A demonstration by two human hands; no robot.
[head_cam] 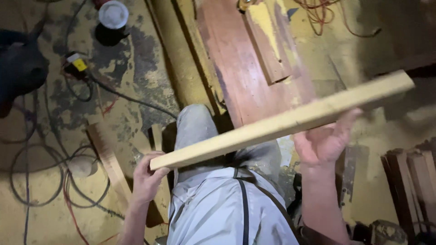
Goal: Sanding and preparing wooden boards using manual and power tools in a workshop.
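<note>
While the black cables [41,149] and a white round lid [113,14] lie on the stained floor [145,68] at the far left, the left hand [146,178] is closed around the near end of a long pale wooden board [281,122], with thumb and fingers clamping it. This board is lifted off the floor and runs slanted, rising toward the right, above the person's knee [195,124]. Behind it, reddish planks [245,68] lie flat on the floor. The right hand [323,141] is spread open under the board, fingers raised against its lower edge, supporting more than gripping. I judge the board is already picked up and carried in both hands, but not yet laid or fixed anywhere. At far right, stacked dark wood pieces [411,174] stand untouched.
</note>
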